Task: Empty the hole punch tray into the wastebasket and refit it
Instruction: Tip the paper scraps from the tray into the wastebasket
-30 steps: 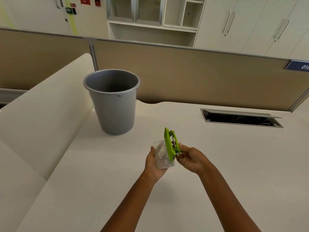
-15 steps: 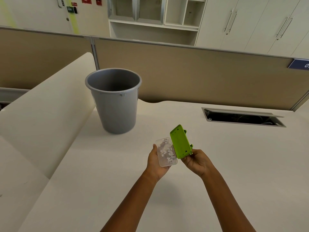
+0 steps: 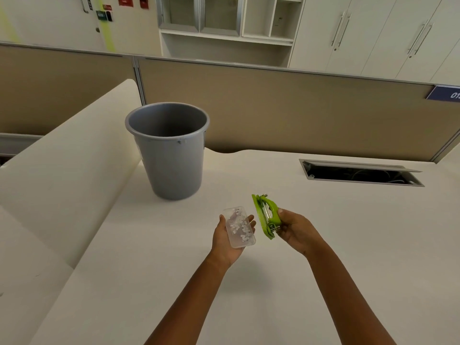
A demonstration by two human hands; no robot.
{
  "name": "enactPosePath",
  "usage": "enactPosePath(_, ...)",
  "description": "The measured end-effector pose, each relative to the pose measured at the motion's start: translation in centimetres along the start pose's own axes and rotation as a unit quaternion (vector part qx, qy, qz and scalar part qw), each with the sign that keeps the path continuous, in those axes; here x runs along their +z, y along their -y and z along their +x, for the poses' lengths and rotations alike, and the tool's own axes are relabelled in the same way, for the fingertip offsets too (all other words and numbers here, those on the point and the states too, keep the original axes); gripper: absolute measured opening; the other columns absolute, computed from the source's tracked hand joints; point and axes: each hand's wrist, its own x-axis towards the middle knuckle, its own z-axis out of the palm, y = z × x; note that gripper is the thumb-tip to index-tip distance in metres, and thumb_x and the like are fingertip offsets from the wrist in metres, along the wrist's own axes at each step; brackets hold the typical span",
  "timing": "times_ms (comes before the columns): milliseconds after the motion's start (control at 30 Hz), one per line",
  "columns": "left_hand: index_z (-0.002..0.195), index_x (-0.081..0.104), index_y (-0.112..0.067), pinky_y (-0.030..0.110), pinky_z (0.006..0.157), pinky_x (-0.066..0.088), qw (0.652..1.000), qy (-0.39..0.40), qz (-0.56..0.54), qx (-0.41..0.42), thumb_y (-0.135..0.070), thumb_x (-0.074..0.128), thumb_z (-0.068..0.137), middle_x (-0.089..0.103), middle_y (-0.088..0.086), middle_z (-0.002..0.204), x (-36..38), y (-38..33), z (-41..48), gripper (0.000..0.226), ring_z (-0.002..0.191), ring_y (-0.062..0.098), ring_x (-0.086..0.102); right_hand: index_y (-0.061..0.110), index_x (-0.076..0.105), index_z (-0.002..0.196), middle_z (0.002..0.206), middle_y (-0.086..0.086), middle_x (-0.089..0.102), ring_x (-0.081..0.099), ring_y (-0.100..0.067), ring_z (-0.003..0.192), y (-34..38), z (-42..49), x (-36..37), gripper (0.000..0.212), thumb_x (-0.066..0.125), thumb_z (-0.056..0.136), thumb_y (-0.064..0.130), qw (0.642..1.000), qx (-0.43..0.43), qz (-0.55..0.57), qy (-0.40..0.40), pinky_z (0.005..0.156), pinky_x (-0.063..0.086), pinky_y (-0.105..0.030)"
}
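A clear plastic tray (image 3: 239,227) with white paper dots in it lies in my left hand (image 3: 225,241), held from below, open side up. Just to its right my right hand (image 3: 292,229) grips a green hole punch (image 3: 265,216), tilted on edge with its metal parts showing. The tray and the punch are apart, with a small gap between them. The grey wastebasket (image 3: 169,151) stands upright on the desk, beyond and to the left of my hands.
The white desk (image 3: 298,270) spreads under my hands. An open cable slot (image 3: 361,173) lies at the back right. A beige partition (image 3: 273,108) runs behind the desk, and a raised white surface (image 3: 62,175) flanks the left.
The tray has come off the punch. My right hand has turned the punch on edge and drawn it right, while my left hand keeps the tray level.
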Motion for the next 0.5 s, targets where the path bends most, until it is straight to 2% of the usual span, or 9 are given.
enactPosePath(67,0.140,0.036,-0.007,0.034,0.081,0.043,1.000,0.000,0.001,0.001,-0.046,0.018,0.097,0.071,0.016,0.080,-0.2,-0.2,-0.1,0.060,0.089,0.029,0.056,0.002,0.056,0.111,0.072,-0.009,0.060,0.056,-0.015,0.061,0.0,0.7,-0.3,0.021,0.041,0.096,0.005,0.994,-0.026,-0.102,-0.040,0.057,0.048,-0.022)
enactPosePath(133,0.140,0.035,-0.007,0.034,0.080,0.043,1.000,0.001,0.001,0.003,-0.046,0.019,0.097,0.073,0.016,0.076,-0.4,-0.4,-0.1,0.060,0.089,0.029,0.056,-0.001,0.057,0.117,0.088,-0.014,0.059,0.056,-0.022,0.072,-0.4,1.7,-0.8,0.027,0.044,0.094,0.004,0.977,-0.047,-0.184,-0.092,0.062,0.049,-0.026)
enactPosePath(200,0.141,0.034,-0.007,0.035,0.080,0.042,1.000,0.004,-0.001,0.002,-0.045,0.019,0.098,0.074,0.016,0.073,-0.5,-0.5,-0.1,0.059,0.089,0.028,0.055,-0.005,0.057,0.119,0.096,-0.017,0.058,0.057,-0.029,0.084,-1.2,2.6,-1.5,0.030,0.048,0.092,0.004,0.961,-0.055,-0.236,-0.134,0.077,0.054,-0.039)
enactPosePath(267,0.141,0.034,-0.008,0.035,0.080,0.042,1.000,0.007,-0.003,0.000,-0.045,0.019,0.098,0.075,0.016,0.071,-0.6,-0.5,0.0,0.059,0.090,0.028,0.055,-0.004,0.059,0.119,0.101,-0.021,0.062,0.058,-0.032,0.090,-1.9,3.3,-2.3,0.031,0.050,0.091,0.005,0.949,-0.048,-0.262,-0.168,0.092,0.051,-0.047)
enactPosePath(367,0.141,0.034,-0.008,0.035,0.080,0.043,1.000,0.008,0.001,0.003,-0.045,0.018,0.098,0.075,0.016,0.072,-0.7,-0.6,0.1,0.059,0.091,0.028,0.056,0.000,0.060,0.117,0.115,-0.026,0.063,0.060,-0.039,0.104,-2.8,3.7,-3.4,0.030,0.052,0.090,0.006,0.939,-0.043,-0.274,-0.205,0.095,0.049,-0.048)
enactPosePath(500,0.141,0.035,-0.007,0.034,0.081,0.043,1.000,0.007,0.006,0.001,-0.044,0.017,0.098,0.075,0.015,0.074,-0.9,-0.7,0.3,0.059,0.092,0.027,0.056,0.001,0.061,0.117,0.117,-0.026,0.062,0.060,-0.040,0.106,-4.0,4.0,-4.6,0.030,0.053,0.089,0.005,0.931,-0.029,-0.276,-0.236,0.090,0.051,-0.046)
